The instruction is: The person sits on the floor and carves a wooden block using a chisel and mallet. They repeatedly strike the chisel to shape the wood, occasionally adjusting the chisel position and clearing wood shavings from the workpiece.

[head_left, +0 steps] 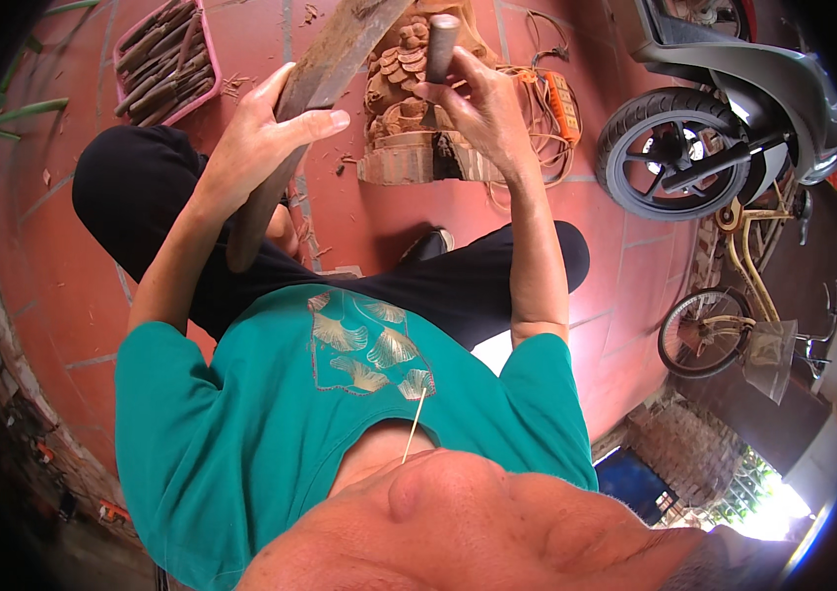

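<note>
Two bare hands are at work in my feed. The left hand [266, 138] holds a long wooden club [335, 61], thumb lying across its face; the right hand [485, 110] has the chisel [442, 49] pinched narrowly between thumb and fingers, handle up. I can't tell whether its edge is biting into the wood, and the club looks apart from the handle. The carving [394, 110] lies on the floor beyond the person's crossed legs, beneath the chisel.

From here I'd judge the piece well advanced: rounded, overlapping layers are already cut in relief across its upper face. The near end looks rough and blocky, so shaping and smoothing probably remain. I can't make out the part behind the right hand.

Red tiles [54, 295] with pale joints make up the floor, littered with wood chips [235, 85]. A pink basket [196, 104] full of tools sits off to the left; an orange power strip [563, 106] and its tangled cord lie right of the carving. Farther right I see a parked motorbike [807, 103] and a bicycle [704, 330].
</note>
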Action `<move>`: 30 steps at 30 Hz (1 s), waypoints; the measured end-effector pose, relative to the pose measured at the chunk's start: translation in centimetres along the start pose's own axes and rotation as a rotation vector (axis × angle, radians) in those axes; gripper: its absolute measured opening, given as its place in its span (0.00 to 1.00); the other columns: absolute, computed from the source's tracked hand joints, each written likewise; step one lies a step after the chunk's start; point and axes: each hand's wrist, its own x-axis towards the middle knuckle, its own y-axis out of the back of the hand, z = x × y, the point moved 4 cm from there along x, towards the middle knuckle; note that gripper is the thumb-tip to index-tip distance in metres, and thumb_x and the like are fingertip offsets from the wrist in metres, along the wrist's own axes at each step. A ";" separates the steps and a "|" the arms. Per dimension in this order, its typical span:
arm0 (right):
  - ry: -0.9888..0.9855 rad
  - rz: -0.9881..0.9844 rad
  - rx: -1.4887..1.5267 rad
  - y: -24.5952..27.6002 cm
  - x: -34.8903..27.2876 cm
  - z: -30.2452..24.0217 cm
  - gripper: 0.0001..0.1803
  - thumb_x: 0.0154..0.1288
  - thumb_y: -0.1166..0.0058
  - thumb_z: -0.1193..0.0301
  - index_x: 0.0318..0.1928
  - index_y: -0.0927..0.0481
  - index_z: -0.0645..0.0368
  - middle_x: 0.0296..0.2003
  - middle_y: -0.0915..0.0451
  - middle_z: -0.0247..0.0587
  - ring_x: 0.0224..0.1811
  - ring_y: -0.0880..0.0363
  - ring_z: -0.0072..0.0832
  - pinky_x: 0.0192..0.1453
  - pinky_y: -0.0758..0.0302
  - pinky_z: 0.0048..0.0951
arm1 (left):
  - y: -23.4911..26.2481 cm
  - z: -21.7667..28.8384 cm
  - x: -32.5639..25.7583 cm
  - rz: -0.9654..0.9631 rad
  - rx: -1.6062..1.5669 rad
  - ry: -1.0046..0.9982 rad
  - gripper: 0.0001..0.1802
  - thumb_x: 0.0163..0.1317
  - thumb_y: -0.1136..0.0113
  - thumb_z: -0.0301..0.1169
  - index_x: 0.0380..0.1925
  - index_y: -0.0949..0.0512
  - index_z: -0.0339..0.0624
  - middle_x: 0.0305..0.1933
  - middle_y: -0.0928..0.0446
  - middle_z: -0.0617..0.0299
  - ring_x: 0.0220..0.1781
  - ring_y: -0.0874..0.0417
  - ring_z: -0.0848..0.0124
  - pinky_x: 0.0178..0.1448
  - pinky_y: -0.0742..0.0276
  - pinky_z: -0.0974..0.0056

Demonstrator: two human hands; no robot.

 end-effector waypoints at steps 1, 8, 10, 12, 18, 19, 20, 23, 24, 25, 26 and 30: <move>0.013 -0.028 -0.049 -0.4 0.1 0.1 0.16 0.63 0.32 0.66 0.46 0.21 0.60 0.31 0.15 0.44 0.31 0.16 0.33 0.37 0.22 0.35 | 0.0 0.0 0.0 0.000 -0.005 -0.013 0.24 0.64 0.31 0.38 0.55 0.24 0.36 0.32 0.27 0.71 0.29 0.28 0.83 0.33 0.33 0.75; 0.059 -0.136 -0.153 -2.0 0.7 1.0 0.13 0.64 0.36 0.71 0.49 0.20 0.60 0.30 0.17 0.44 0.29 0.16 0.30 0.37 0.23 0.34 | 0.5 0.4 -0.1 0.054 -0.042 -0.057 0.26 0.64 0.31 0.37 0.57 0.25 0.35 0.32 0.27 0.70 0.28 0.28 0.84 0.31 0.31 0.75; 0.015 -0.173 -0.139 -2.0 0.8 0.9 0.13 0.65 0.37 0.72 0.48 0.20 0.61 0.31 0.17 0.44 0.30 0.16 0.31 0.37 0.22 0.34 | 1.0 0.7 -0.3 0.065 -0.068 -0.026 0.26 0.63 0.30 0.38 0.56 0.24 0.35 0.33 0.26 0.69 0.31 0.27 0.82 0.34 0.30 0.73; 0.050 -0.148 -0.090 -2.2 0.7 1.1 0.14 0.61 0.35 0.72 0.45 0.22 0.61 0.29 0.20 0.48 0.30 0.18 0.42 0.36 0.26 0.40 | 1.4 1.0 -0.3 0.072 -0.095 -0.001 0.26 0.62 0.29 0.39 0.54 0.23 0.34 0.37 0.23 0.66 0.38 0.25 0.78 0.42 0.27 0.70; 0.058 -0.179 -0.131 -1.8 0.4 1.2 0.14 0.62 0.34 0.72 0.47 0.20 0.61 0.32 0.18 0.45 0.32 0.17 0.34 0.39 0.20 0.33 | 2.0 1.9 -0.6 0.148 -0.131 -0.067 0.23 0.63 0.29 0.37 0.52 0.22 0.36 0.37 0.23 0.67 0.38 0.24 0.80 0.43 0.27 0.72; 0.091 -0.175 -0.154 -1.7 0.4 1.2 0.14 0.62 0.34 0.73 0.47 0.20 0.60 0.32 0.18 0.45 0.33 0.17 0.35 0.39 0.20 0.33 | 2.1 1.9 -0.6 0.162 -0.126 -0.086 0.22 0.63 0.29 0.37 0.52 0.22 0.36 0.37 0.23 0.67 0.38 0.24 0.80 0.43 0.27 0.72; 0.076 -0.180 -0.155 -1.8 0.3 1.2 0.14 0.62 0.34 0.73 0.47 0.20 0.60 0.32 0.18 0.45 0.34 0.17 0.35 0.39 0.20 0.33 | 2.0 1.8 -0.5 0.152 -0.106 -0.089 0.22 0.63 0.29 0.36 0.52 0.22 0.36 0.38 0.23 0.67 0.39 0.24 0.79 0.43 0.27 0.71; 0.057 -0.199 -0.159 -1.9 0.3 1.0 0.15 0.61 0.33 0.73 0.48 0.20 0.60 0.34 0.18 0.45 0.35 0.17 0.36 0.40 0.20 0.35 | 1.7 1.5 -0.4 0.109 -0.058 -0.100 0.22 0.63 0.29 0.36 0.52 0.23 0.35 0.39 0.22 0.65 0.40 0.22 0.77 0.46 0.25 0.69; 0.070 -0.210 -0.163 -1.9 0.4 0.7 0.16 0.61 0.33 0.74 0.48 0.20 0.60 0.34 0.18 0.45 0.35 0.17 0.36 0.41 0.20 0.35 | 1.2 1.4 -0.4 0.086 -0.049 -0.105 0.23 0.63 0.29 0.35 0.53 0.23 0.35 0.40 0.21 0.65 0.41 0.22 0.76 0.47 0.24 0.68; 0.083 -0.220 -0.167 -2.0 0.4 0.5 0.16 0.61 0.33 0.74 0.49 0.20 0.60 0.35 0.18 0.45 0.34 0.17 0.36 0.41 0.19 0.35 | 0.8 1.5 -0.5 0.063 -0.039 -0.110 0.24 0.63 0.28 0.35 0.54 0.24 0.35 0.40 0.21 0.64 0.42 0.21 0.75 0.48 0.23 0.67; 0.077 -0.214 -0.153 -2.0 0.4 0.5 0.16 0.61 0.33 0.75 0.49 0.20 0.60 0.35 0.18 0.45 0.34 0.17 0.36 0.41 0.19 0.35 | 0.5 2.0 -0.5 -0.075 0.079 0.018 0.27 0.62 0.28 0.34 0.57 0.25 0.33 0.42 0.20 0.62 0.43 0.20 0.74 0.50 0.22 0.65; 0.084 -0.198 -0.118 -2.1 0.3 0.9 0.16 0.60 0.33 0.77 0.49 0.20 0.60 0.36 0.17 0.45 0.35 0.17 0.35 0.41 0.20 0.34 | 0.5 1.7 -0.5 -0.115 0.082 0.026 0.27 0.62 0.27 0.34 0.58 0.25 0.34 0.41 0.20 0.63 0.42 0.20 0.75 0.50 0.22 0.65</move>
